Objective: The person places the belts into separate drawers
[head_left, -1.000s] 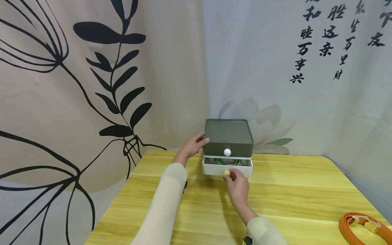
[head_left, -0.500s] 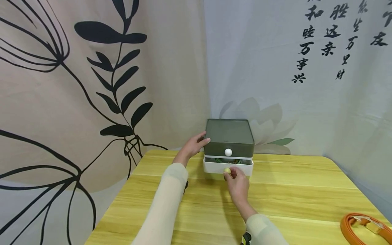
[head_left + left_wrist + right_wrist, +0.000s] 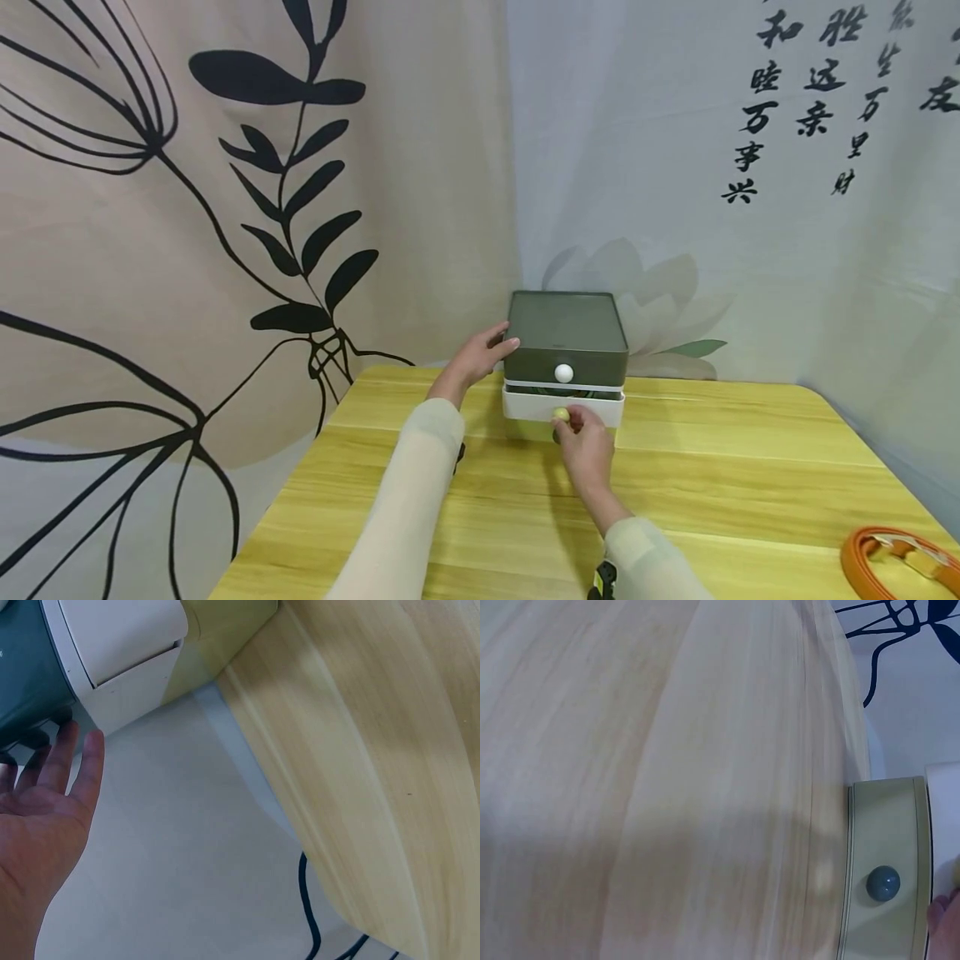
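Note:
A small stacked drawer box [image 3: 567,321] stands at the back of the table, dark green on top with a white knob [image 3: 564,373]. Its white middle drawer [image 3: 528,406] sticks out a little, and a strip of something green shows inside. My right hand [image 3: 588,450] pinches that drawer's pale yellow knob [image 3: 561,413]. My left hand [image 3: 477,354] rests on the dark green part's left side, fingers extended, as the left wrist view also shows. Below lies a yellow-green bottom drawer [image 3: 877,825] with a dark knob [image 3: 883,883], pushed in.
A coiled orange belt [image 3: 858,558] with a metal buckle lies at the table's right front. The wooden table [image 3: 720,467] ends close behind the box, where a printed curtain [image 3: 435,167] hangs.
My right hand has pushed the white drawer further in, so the opening above it is narrower and less of the green contents shows. My left hand stays on the box's side.

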Demonstrator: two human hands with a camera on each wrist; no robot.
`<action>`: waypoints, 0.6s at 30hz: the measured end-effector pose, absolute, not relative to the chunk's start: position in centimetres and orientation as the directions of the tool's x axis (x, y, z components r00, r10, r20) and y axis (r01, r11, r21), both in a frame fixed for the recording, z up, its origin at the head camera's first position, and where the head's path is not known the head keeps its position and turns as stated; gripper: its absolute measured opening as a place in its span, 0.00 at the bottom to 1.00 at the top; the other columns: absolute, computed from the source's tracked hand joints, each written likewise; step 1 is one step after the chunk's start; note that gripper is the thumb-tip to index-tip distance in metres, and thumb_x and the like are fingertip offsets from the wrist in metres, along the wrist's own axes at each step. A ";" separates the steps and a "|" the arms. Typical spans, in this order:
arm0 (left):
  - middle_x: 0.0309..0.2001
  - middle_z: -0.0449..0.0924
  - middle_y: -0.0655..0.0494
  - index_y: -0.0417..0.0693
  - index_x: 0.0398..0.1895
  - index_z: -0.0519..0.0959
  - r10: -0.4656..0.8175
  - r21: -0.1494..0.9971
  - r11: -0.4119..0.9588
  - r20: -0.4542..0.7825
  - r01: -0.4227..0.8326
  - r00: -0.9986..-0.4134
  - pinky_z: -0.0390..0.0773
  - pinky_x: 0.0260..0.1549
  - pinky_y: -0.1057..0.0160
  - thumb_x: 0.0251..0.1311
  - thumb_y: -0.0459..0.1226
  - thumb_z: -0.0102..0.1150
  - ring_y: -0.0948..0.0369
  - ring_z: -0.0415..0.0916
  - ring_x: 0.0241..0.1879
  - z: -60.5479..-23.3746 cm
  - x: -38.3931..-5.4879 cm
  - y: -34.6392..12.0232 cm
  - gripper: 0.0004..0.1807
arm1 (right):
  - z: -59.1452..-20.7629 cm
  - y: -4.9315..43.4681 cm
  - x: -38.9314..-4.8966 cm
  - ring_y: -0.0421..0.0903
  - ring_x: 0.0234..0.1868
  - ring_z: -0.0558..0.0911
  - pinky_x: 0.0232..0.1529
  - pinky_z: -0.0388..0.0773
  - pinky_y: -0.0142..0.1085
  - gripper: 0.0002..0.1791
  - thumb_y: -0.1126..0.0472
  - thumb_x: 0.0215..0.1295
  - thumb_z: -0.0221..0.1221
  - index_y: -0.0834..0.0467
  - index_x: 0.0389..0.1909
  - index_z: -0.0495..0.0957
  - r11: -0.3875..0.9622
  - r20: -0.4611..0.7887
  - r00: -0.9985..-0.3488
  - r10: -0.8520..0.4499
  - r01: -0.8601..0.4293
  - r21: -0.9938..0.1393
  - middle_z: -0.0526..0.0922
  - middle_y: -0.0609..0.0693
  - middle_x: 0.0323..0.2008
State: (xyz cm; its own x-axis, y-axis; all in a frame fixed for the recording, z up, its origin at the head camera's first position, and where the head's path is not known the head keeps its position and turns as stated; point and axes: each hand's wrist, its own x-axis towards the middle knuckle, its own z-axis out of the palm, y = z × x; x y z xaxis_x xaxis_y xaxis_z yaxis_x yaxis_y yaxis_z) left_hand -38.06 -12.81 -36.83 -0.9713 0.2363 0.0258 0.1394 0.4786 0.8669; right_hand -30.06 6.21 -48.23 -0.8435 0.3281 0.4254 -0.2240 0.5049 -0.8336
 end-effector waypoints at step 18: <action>0.77 0.55 0.53 0.62 0.79 0.54 0.246 0.864 0.482 0.026 0.145 -0.969 0.68 0.64 0.47 0.71 0.57 0.51 0.52 0.57 0.73 -36.8 -38.2 -12.8 0.37 | -48.0 6.7 -31.2 0.51 0.34 0.83 0.38 0.79 0.46 0.09 0.64 0.59 0.69 0.65 0.38 0.84 0.513 0.401 -0.870 0.288 -0.213 -0.832 0.86 0.56 0.32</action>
State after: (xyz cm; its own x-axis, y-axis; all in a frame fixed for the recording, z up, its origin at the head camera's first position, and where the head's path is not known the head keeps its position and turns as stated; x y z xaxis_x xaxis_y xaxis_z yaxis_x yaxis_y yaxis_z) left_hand -38.24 -12.84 -36.80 -0.9688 0.2463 0.0255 0.1452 0.4816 0.8643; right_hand -31.23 6.65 -47.97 -0.8696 0.2884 0.4007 -0.2133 0.5126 -0.8317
